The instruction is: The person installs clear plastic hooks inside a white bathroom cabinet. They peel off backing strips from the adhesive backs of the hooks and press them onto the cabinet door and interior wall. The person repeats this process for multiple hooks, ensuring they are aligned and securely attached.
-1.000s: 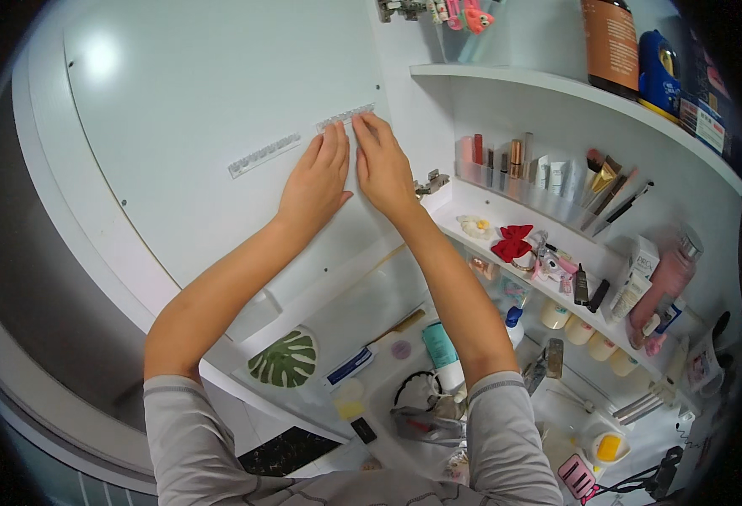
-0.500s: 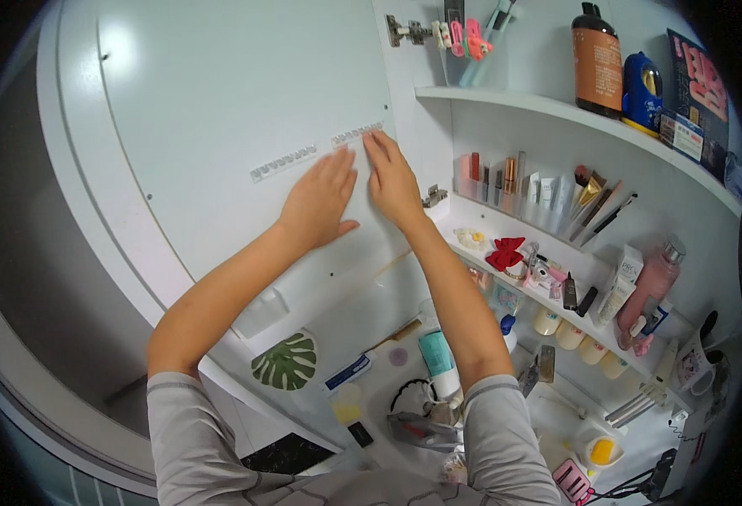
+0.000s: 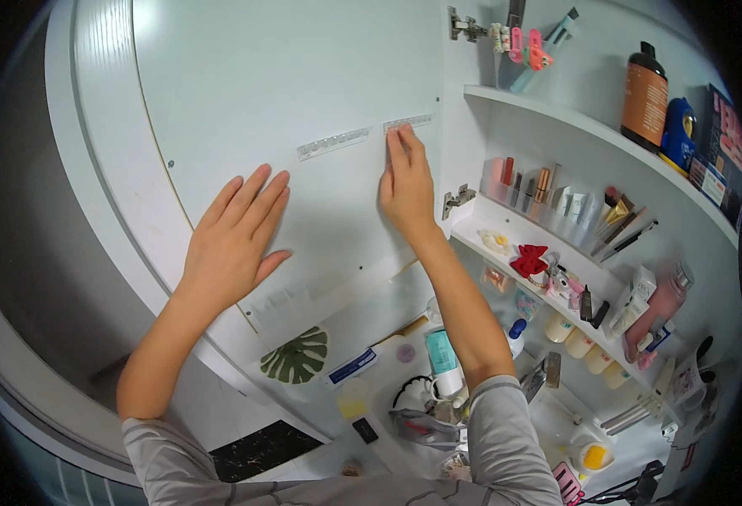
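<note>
Two narrow clear plastic strips with rows of small notches lie end to end on the white cabinet door (image 3: 244,76). On the right-hand strip (image 3: 413,122) rest the stretched index and middle fingertips of my right hand (image 3: 406,185), at its lower left end. The other fingers of that hand are bent and partly hidden. Untouched, the left-hand strip (image 3: 334,143) sits between my hands. My left hand (image 3: 232,236) is spread, palm toward the door, below and left of that strip, and holds nothing. Whether its palm touches the door I cannot tell.
Right of the door, cabinet shelves (image 3: 590,118) hold a brown bottle (image 3: 645,97), a clear organizer (image 3: 535,198) with cosmetics and brushes, and a red bow (image 3: 529,261). Metal hinges (image 3: 458,201) join door and cabinet. Below are a leaf-shaped mat (image 3: 295,356) and a teal-and-white tube (image 3: 444,363).
My left hand has moved left and down, away from the strips, and its fingers have spread. My right fingertips stay on the right-hand strip. The view has shifted left.
</note>
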{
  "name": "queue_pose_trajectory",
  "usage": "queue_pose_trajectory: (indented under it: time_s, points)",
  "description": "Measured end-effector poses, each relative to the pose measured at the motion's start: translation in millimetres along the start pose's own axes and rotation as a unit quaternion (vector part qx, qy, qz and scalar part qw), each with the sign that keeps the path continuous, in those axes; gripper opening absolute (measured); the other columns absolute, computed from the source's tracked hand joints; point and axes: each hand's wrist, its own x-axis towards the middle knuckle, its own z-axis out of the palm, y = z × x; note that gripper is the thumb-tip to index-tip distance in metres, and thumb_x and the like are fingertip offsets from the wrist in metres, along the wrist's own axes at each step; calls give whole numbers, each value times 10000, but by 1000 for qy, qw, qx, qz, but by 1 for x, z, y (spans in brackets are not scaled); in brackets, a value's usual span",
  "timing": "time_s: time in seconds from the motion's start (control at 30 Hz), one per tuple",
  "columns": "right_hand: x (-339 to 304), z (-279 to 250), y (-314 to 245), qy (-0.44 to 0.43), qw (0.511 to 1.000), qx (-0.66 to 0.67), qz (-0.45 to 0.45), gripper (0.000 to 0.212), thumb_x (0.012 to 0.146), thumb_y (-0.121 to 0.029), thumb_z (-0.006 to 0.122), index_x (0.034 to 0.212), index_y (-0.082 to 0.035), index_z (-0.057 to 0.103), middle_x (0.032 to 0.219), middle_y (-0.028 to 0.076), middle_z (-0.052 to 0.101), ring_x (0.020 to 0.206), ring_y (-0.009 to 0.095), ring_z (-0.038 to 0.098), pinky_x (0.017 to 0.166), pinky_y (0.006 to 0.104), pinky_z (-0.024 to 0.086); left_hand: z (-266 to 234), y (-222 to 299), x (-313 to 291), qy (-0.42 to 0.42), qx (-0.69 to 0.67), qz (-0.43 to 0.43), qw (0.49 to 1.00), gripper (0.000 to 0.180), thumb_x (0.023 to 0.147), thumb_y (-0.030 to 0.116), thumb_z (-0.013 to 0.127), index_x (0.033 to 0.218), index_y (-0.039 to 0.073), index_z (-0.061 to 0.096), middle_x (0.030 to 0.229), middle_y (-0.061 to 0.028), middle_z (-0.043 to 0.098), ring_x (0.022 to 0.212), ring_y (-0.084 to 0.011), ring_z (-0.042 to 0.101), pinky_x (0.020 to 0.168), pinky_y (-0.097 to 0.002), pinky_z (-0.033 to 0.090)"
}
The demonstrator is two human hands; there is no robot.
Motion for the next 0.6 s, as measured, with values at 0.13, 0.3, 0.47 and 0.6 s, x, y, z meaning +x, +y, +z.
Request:
queue_pose_trajectory:
  time_s: [0.13,0.3,0.47,0.6]
  points:
    - [4,-3,7,12,999,-22,-25,495,732,53,484,1225,20,502,1223,192,480,1177,365,453,1020,463,346,2,-6,0,-14,-20,1,1000,739,673,254,719,1310,7,438,1430,-79,367,1346,-259,297,1092,-408,273]
    - [10,-20,-2,-50,999,-15,-6,483,741,32,497,1223,6,509,1224,174,500,1135,340,480,1042,475,320,5,-7,-3,-10,-34,2,999,724,674,205,728,1310,16,438,1427,-70,369,1340,-251,304,1091,-398,285]
    - [1,-24,-4,-48,991,-123,-19,518,756,-21,528,1270,-11,474,1255,186,485,1165,314,467,1053,510,284,12,-3,4,41,-42,34,998,600,751,243,686,1254,-12,481,1384,-71,419,1305,-242,348,1089,-383,293]
    - [11,-24,-11,-113,987,-111,-11,502,769,-74,526,1267,-23,482,1309,172,457,1232,299,423,1043,539,273,4,-9,-1,1,-10,28,1000,665,736,206,679,1323,28,423,1429,-59,367,1345,-246,295,1112,-398,254]
